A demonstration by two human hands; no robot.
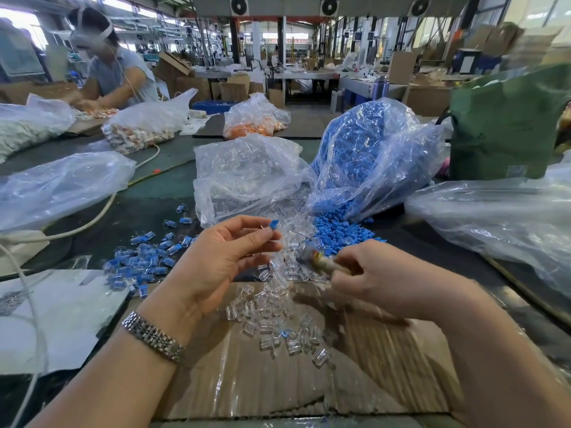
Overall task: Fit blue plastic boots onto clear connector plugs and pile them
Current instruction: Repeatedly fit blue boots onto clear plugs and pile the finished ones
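Note:
My left hand (216, 261) is raised palm-up and pinches a clear plug with a blue boot (272, 225) at its fingertips. My right hand (380, 279), blurred, grips a small stick-like tool (321, 263) with a pale handle, its tip over the loose clear plugs (278, 307) on the cardboard. Loose blue boots (336, 231) spill from a big bag of blue boots (370, 156). A pile of fitted blue-and-clear pieces (142, 257) lies to the left of my left hand.
A clear bag of plugs (247, 171) stands behind my hands. Flat cardboard (278, 381) covers the near table. More plastic bags lie at the left (58, 183) and right (494, 217). A green bag (509, 125) stands far right. Another person (114, 72) works at the back left.

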